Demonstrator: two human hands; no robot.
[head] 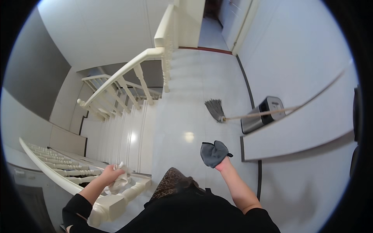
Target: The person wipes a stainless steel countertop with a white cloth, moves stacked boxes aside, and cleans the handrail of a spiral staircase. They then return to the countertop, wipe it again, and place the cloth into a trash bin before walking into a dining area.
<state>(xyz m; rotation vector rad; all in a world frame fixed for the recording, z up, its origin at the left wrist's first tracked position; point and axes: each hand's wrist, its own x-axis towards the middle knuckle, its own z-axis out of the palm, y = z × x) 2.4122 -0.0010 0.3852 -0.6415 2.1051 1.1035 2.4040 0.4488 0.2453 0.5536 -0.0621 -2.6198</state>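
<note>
A crumpled white cloth (119, 178) is gripped in my left hand (110, 175), which is over the cream stair railing beside a square newel post (112, 205). My right hand (214, 154) is held out over the pale floor, with a grey cloth (214, 153) around or over its fingers. That cloth has dark edging and covers most of the hand, so its fingers are hidden. Beyond it, a grey string mop (215, 110) rests on the floor, its wooden handle leaning up to the right.
White stairs (125, 134) descend at the left between cream balustrades (128, 68). A metal bin with a black top (256, 116) stands by the right wall, near a projecting wall edge (291, 139). A doorway with a red-brown threshold (214, 50) lies ahead.
</note>
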